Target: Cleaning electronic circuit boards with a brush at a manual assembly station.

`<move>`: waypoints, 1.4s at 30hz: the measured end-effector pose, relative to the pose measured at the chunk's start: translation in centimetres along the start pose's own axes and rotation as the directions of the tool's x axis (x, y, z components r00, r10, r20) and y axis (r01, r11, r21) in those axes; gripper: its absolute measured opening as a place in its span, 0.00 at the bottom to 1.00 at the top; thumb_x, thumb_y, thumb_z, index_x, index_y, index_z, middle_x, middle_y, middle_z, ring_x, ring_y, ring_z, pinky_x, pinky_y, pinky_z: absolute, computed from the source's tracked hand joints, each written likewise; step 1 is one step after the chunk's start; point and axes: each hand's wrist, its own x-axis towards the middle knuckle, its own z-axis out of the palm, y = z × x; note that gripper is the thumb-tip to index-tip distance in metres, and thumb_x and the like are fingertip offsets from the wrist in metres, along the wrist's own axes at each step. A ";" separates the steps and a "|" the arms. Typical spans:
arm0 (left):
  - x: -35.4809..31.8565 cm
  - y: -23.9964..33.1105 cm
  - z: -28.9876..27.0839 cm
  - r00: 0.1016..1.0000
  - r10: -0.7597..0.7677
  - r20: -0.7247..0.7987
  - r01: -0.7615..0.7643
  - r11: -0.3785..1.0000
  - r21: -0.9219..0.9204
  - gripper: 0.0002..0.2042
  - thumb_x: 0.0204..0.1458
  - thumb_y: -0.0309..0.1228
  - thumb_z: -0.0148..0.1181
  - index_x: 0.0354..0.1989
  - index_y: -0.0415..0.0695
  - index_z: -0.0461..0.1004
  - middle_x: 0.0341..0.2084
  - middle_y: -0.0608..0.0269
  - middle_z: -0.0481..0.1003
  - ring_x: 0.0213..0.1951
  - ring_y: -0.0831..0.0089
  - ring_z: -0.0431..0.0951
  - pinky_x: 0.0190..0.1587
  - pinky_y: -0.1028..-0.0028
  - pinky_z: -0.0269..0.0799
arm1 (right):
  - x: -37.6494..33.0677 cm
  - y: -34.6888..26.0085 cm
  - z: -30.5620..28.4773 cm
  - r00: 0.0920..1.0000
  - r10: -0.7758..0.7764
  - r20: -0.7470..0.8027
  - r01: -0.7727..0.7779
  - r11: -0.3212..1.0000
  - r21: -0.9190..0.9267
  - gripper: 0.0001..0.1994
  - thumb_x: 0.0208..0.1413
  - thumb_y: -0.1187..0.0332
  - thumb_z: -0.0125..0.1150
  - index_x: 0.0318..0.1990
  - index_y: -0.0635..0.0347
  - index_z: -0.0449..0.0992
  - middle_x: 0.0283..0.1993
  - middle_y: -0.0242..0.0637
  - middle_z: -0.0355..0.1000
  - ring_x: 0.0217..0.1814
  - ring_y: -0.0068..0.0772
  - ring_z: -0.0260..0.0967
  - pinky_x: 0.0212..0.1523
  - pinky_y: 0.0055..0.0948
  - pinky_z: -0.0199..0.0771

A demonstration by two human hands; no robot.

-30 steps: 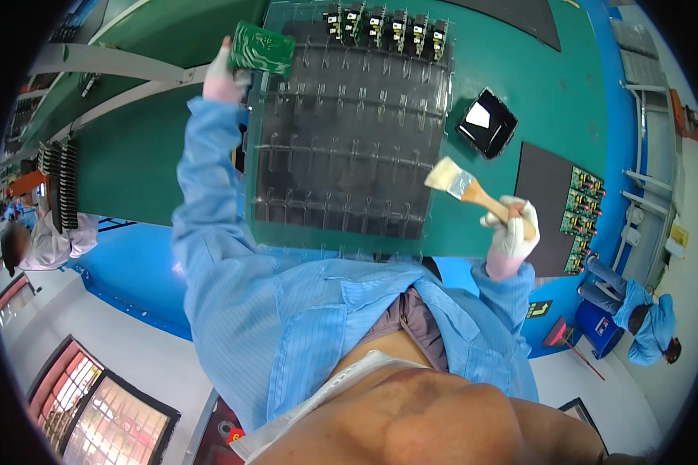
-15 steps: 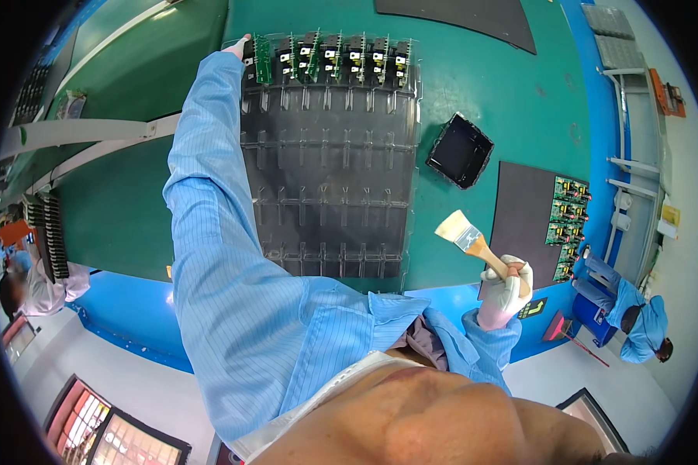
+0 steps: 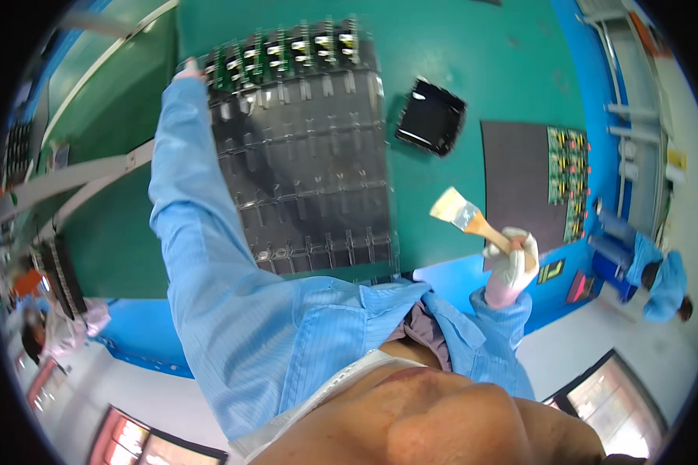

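In my right hand (image 3: 512,262), gloved in white with some fingertips bare, I grip the wooden handle of a flat paintbrush (image 3: 473,220). Its pale bristles point up and to the left, over the green table. My left arm reaches far forward, and my left hand (image 3: 189,70) is at the far left corner of a clear plastic tray (image 3: 302,167), beside the leftmost circuit board (image 3: 219,71). Its fingers are blurred and partly hidden. Several green circuit boards with black parts stand upright along the tray's far row. The nearer rows of slots hold no boards.
A black square box (image 3: 432,118) sits on the table (image 3: 434,46) right of the tray. Farther right, a dark mat (image 3: 517,186) carries several circuit boards (image 3: 568,174) at its right side. A white metal frame (image 3: 77,182) stands at left. Other people are in the background on both sides.
The view has shifted, so tray, box and mat appear lower left or higher up. My left hand stays by the leftmost board, which stands closer to its row. The brush remains in my right hand.
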 end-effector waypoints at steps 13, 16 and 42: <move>-31.9 19.6 -6.5 0.885 0.363 -0.292 -0.461 0.596 -0.657 0.15 0.45 0.23 0.49 0.43 0.37 0.70 0.26 0.59 0.74 0.22 0.76 0.69 0.25 0.83 0.65 | 3.0 1.0 -11.4 0.999 -0.003 0.042 -0.014 0.909 0.416 0.08 0.50 0.74 0.47 0.34 0.72 0.68 0.34 0.49 0.69 0.18 0.31 0.66 0.20 0.24 0.70; -44.7 26.2 0.7 0.877 0.445 0.182 -0.315 0.817 -0.483 0.14 0.42 0.26 0.51 0.39 0.38 0.74 0.24 0.61 0.74 0.23 0.76 0.69 0.24 0.81 0.64 | 4.5 1.2 -17.2 0.999 -0.049 0.017 0.038 0.905 0.423 0.08 0.50 0.75 0.46 0.34 0.71 0.68 0.35 0.49 0.69 0.16 0.31 0.66 0.19 0.24 0.71; -70.6 37.5 36.0 0.075 0.853 0.517 -0.997 0.050 0.061 0.11 0.50 0.34 0.49 0.40 0.45 0.63 0.33 0.50 0.69 0.29 0.50 0.72 0.33 0.61 0.69 | 6.4 2.1 -47.3 0.923 -0.079 -0.375 0.247 0.872 0.423 0.08 0.55 0.74 0.42 0.38 0.65 0.68 0.38 0.44 0.67 0.26 0.29 0.62 0.24 0.22 0.64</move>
